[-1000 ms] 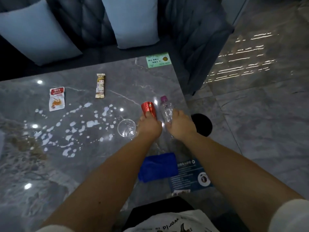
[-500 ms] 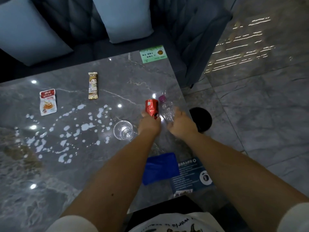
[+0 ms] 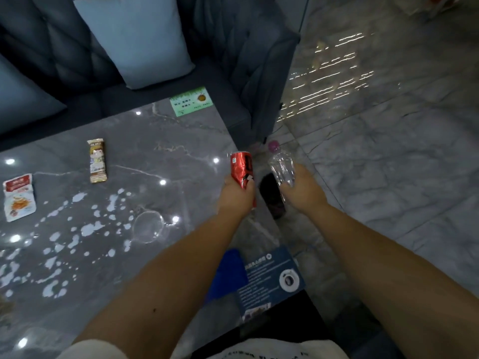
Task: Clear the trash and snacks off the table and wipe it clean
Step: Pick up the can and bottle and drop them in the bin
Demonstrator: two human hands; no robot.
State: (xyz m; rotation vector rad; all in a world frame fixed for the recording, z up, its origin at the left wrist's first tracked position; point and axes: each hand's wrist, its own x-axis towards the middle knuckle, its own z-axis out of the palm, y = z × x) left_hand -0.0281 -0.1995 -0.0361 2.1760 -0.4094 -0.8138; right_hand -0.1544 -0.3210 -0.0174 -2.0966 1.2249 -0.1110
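Red can in left hand, clear bottle – seemingly empty – in right hand

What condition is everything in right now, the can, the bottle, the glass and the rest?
red can: crumpled, gripped by left hand
plastic bottle: capped, gripped by right hand
glass: upright on table, looks empty
two snack packets: lying flat
table: spattered white
blue cloth: lying unused

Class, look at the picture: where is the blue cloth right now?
In the head view, the blue cloth lies on the table near its right-hand near edge, partly hidden under the left forearm, beside the dark blue card.
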